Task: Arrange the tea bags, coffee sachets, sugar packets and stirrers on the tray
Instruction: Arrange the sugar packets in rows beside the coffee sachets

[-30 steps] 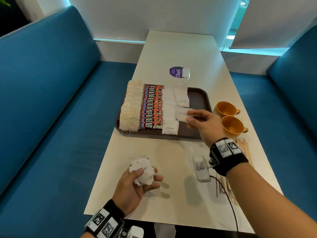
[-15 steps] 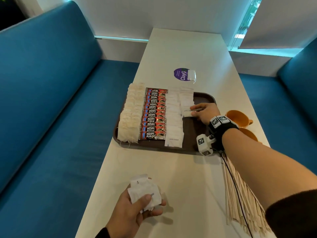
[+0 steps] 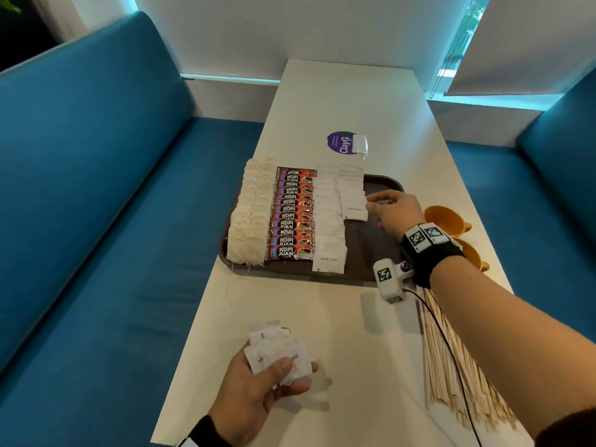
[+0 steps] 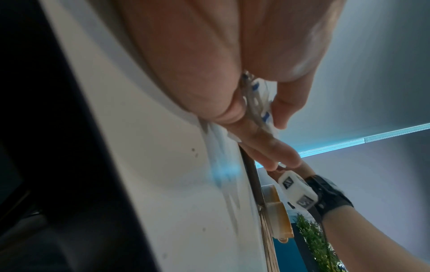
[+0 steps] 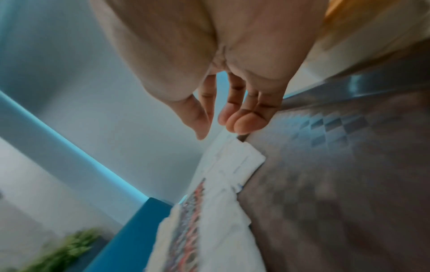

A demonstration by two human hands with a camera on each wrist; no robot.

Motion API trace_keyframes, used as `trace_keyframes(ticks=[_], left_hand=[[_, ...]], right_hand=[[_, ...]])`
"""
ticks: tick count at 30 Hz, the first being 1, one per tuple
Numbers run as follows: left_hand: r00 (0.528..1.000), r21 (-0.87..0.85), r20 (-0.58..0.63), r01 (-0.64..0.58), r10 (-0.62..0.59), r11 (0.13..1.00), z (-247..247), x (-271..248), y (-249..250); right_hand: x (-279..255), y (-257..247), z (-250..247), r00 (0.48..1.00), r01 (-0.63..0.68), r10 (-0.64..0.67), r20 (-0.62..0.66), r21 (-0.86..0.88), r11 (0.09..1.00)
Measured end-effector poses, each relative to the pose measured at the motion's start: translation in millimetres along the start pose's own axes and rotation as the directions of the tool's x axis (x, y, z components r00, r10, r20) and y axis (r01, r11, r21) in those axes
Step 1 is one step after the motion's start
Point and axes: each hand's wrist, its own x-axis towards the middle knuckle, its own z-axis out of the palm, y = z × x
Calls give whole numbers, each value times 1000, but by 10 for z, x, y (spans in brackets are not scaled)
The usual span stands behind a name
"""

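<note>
Sugar packets (image 3: pixel 277 356) pinched in left hand (image 3: pixel 254 395); right fingers (image 5: pixel 242 119) loosely extended.

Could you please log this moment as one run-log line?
left hand: holds sugar packets | right hand: open over tray | stirrers: off tray

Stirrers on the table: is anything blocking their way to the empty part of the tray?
Partly. The stirrers lie on the table beside the tray's near right corner. The right hand and its forearm hang over the bare brown strip of the tray. Nothing else visible blocks it.
</note>
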Motion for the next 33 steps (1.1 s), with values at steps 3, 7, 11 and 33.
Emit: trace_keyframes(ticks=[3,7,11,33], left_hand=[[1000,16,-7,-23,23,1000,33,-30,1],[999,11,-9,-50,50,999,36,-61,-17],[995,34,-64,-78,80,996,84,-101,-21],[977,162,-133,-144,166,976,116,-177,-64]], right_hand=[[-510,-83,-118,997,55,-58,51,48,997],[-1225,-71,-276,980,130,-140,144,75,989],[-1899,77,-229,940,107,-165,300,199,974],[-2850,592,160,912,-3,-123,391,307,952]])
